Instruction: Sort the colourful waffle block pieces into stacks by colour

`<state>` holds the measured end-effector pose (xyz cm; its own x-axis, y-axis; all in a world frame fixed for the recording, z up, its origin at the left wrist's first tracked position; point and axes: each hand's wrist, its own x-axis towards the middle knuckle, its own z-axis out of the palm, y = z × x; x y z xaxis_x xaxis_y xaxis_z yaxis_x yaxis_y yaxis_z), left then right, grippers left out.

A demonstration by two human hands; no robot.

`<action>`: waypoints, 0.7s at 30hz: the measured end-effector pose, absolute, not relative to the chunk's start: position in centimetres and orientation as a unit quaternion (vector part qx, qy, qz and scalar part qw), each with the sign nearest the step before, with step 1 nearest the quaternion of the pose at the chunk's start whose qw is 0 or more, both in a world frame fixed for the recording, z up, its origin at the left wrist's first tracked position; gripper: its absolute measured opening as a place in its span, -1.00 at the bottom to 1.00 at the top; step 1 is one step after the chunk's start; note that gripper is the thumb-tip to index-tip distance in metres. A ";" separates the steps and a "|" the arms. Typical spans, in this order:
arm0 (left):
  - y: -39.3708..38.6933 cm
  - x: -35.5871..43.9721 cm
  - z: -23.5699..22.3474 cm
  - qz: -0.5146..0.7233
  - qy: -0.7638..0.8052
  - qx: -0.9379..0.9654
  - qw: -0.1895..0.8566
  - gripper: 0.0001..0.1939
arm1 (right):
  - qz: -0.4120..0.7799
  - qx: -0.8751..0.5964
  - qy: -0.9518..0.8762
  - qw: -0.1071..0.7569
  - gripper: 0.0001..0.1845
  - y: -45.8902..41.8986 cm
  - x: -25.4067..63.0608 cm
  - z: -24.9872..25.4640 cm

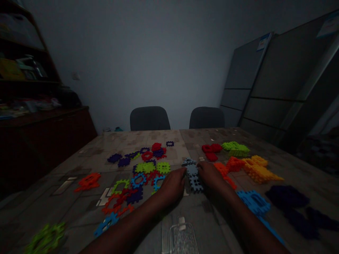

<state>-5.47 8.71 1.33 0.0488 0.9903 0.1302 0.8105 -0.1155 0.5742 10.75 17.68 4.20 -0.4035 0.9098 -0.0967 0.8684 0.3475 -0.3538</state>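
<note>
Several grey interlocking plastic building tiles (pixel 192 170) lie in a short column at the middle of the table. My left hand (pixel 173 185) is at their left edge, fingers curled and fingertips against them. From the other side my right hand (pixel 209 174) grips the tiles' right edge with bent fingers. The lowest grey tile has a window-like grid. Left of my left hand are blue frame tiles (pixel 139 180) and yellow-green tiles (pixel 145 167). Orange tiles (pixel 222 169) sit just beyond my right hand. Part of the grey tiles is hidden by my fingers.
Sorted piles stand on the right: red (pixel 212 149), yellow-green (pixel 235 148), yellow (pixel 258 169), blue (pixel 254 201) and dark purple (pixel 287 197). Mixed tiles, including an orange one (pixel 88 181), spread over the left. Two chairs (pixel 150 119) stand behind the patterned table (pixel 79 211).
</note>
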 end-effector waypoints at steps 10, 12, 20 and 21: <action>8.9 -4.6 1.2 0.241 0.664 0.687 0.167 -0.42 | 0.167 -0.542 -0.822 0.050 -0.75 17.5 10.8 4.6; 8.7 -4.4 1.5 0.244 0.663 0.687 0.170 -0.41 | 0.163 -0.545 -0.821 0.048 -0.76 17.3 10.8 4.8; 5.9 -5.3 2.5 0.293 0.648 0.675 0.197 -0.42 | 0.123 -0.544 -0.825 0.093 -0.63 16.8 10.9 5.8; 5.0 -5.8 2.6 0.300 0.653 0.666 0.198 -0.43 | 0.118 -0.541 -0.827 0.099 -0.58 16.7 11.0 6.0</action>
<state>-5.84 4.99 2.63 -0.0345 0.9893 0.1417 0.7517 -0.0677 0.6560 11.02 16.74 6.05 -0.3940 0.9184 0.0366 0.8718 0.3860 -0.3016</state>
